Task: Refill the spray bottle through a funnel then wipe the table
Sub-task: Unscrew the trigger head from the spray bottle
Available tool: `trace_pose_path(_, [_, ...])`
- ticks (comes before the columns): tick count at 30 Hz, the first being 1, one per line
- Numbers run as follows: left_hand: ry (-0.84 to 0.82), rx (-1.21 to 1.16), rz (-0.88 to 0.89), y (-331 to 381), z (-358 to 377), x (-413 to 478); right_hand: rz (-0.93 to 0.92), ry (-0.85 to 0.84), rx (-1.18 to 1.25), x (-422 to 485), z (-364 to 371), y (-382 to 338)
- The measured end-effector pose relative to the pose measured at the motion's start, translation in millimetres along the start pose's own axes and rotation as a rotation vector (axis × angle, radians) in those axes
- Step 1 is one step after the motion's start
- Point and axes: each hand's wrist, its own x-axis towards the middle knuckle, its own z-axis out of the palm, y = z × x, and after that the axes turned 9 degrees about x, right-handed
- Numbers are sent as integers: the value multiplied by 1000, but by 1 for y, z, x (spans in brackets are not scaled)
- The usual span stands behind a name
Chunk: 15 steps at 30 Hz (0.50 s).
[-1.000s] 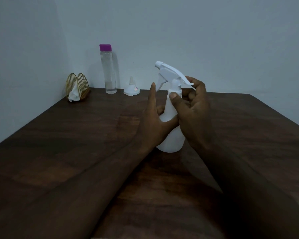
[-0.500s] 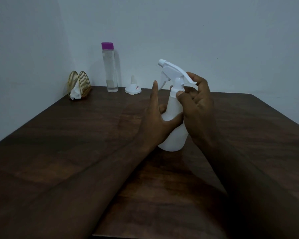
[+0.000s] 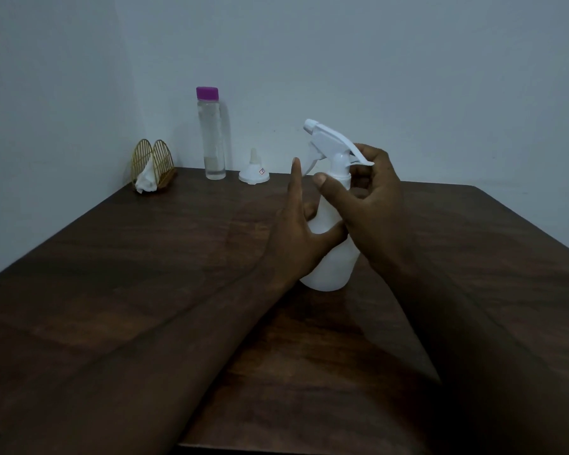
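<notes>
Two hands: both of yours are on the sprayer (image 3: 329,251).
Sprayer: white, translucent, rounded body, upright at mid-worktop (image 3: 145,274).
Left hand (image 3: 298,238): thumb and palm clasp the body, forefinger pointing up.
Right hand (image 3: 368,205): fingers pinch the collar under the trigger head.
Funnel (image 3: 254,172): white, mouth down, by the wall.
Bottle (image 3: 212,134): clear, purple cap, left of the funnel.
Worktop: dark wood grain.

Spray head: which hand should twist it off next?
Right. The right hand already has its fingers around the collar under the spray head, while the left hand steadies the spray bottle body on the table.
</notes>
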Motion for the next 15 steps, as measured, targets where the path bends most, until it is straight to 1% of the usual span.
trace_pose_path(3, [-34, -55, -15, -1, -2, 1, 9, 14, -34, 5, -2, -5])
trace_pose_path(7, [3, 88, 4, 5, -5, 0, 85, -86, -40, 13, -10, -16])
trace_pose_path(10, [-13, 127, -14, 9, -6, 1, 58, -143, -122, 18, -11, -22])
trace_pose_path(13, [-24, 110, -55, 10, -8, -1, 21, -137, -232, 27, -13, -26])
trace_pose_path(15, [-29, 131, -94, 11, -9, -3, 16, -112, -227, 34, -16, -32])
